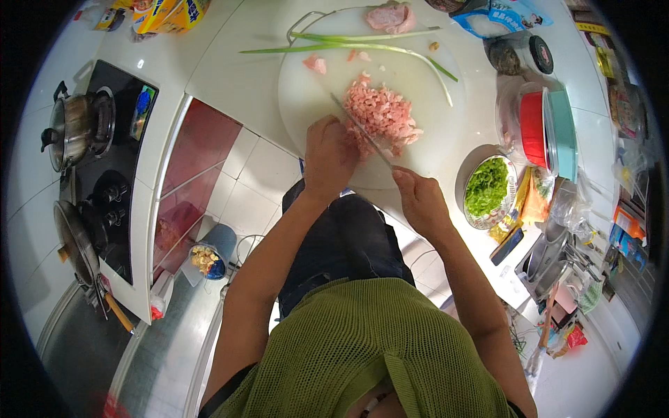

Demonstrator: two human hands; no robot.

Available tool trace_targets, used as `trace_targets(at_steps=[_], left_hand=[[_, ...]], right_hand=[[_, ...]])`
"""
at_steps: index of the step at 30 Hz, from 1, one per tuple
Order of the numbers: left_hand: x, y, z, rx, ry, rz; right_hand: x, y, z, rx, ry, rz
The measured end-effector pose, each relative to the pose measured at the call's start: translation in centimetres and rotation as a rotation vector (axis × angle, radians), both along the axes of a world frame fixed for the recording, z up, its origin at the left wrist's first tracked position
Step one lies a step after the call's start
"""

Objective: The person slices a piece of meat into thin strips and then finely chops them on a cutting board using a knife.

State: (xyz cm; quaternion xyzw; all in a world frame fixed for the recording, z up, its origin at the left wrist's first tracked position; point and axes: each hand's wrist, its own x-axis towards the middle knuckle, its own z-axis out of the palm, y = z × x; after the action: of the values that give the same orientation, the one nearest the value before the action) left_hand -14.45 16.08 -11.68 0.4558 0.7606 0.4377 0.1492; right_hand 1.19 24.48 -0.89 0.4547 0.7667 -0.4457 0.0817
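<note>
On a round white cutting board [434, 157], a pile of diced raw meat [384, 115] lies near the middle. My right hand [418, 196] grips a knife [361, 127] whose blade runs up and left across the pile's left edge. Just left of the blade is my left hand [330, 151], its fingers bent at the meat; whether they hold a piece is hidden. Small meat pieces [315, 64] sit above the pile. Green onions [360, 45] stretch across the upper board, with a larger raw meat piece [391, 18] beyond them.
A patterned plate [502, 222] of chopped greens [487, 187] stands right of the board, near a phone [507, 245]. Farther right are a red container [532, 129] and a glass jar [520, 54]. A stove [120, 162] with a lidded pot [76, 130] is at left.
</note>
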Motion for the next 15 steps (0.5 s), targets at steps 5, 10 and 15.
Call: trace_targets(at_steps=[5, 10, 15], left_hand=[[0.7, -0.3, -0.6, 0.021, -0.083, -0.004], [0.8, -0.2, -0.1, 0.002, -0.118, 0.009], [0.9, -0.7, 0.4, 0.037, -0.111, 0.021]], right_hand=[[-0.7, -0.4, -1.0, 0.080, -0.110, 0.108], [-2.4, -0.5, -3.1, 0.141, -0.115, 0.169], [-2.1, 2.0, -6.1, -0.007, 0.006, 0.109]])
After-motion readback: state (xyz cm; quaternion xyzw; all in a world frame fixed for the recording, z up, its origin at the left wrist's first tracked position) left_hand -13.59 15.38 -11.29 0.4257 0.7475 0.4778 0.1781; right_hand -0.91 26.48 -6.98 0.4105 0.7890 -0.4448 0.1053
